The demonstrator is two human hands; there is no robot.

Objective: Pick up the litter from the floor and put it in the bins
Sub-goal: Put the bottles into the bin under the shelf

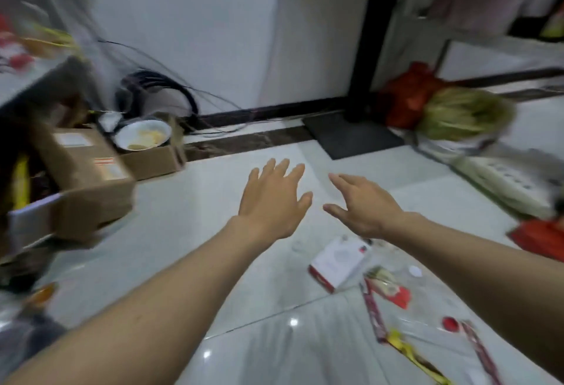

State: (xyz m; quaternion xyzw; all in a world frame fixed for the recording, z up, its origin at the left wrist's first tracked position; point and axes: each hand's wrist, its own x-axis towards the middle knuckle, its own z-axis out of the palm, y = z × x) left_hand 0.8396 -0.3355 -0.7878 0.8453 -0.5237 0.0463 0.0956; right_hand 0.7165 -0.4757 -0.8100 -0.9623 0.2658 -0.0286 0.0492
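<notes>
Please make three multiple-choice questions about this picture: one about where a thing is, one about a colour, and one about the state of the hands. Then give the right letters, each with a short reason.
1. Where is the bowl?
A) in a cardboard box at the left
B) on a chair
C) in a hand

2. What colour is the small box on the floor?
A) blue
B) white and red
C) black

3. How are the hands?
A) both are fists
B) the left one grips a cup
C) the left hand and right hand are open and hold nothing

Answers:
1 A: the bowl sits inside the open cardboard box near the wall.
2 B: its faces are white and its edge is red.
3 C: the fingers of both are spread out above the floor.
</notes>
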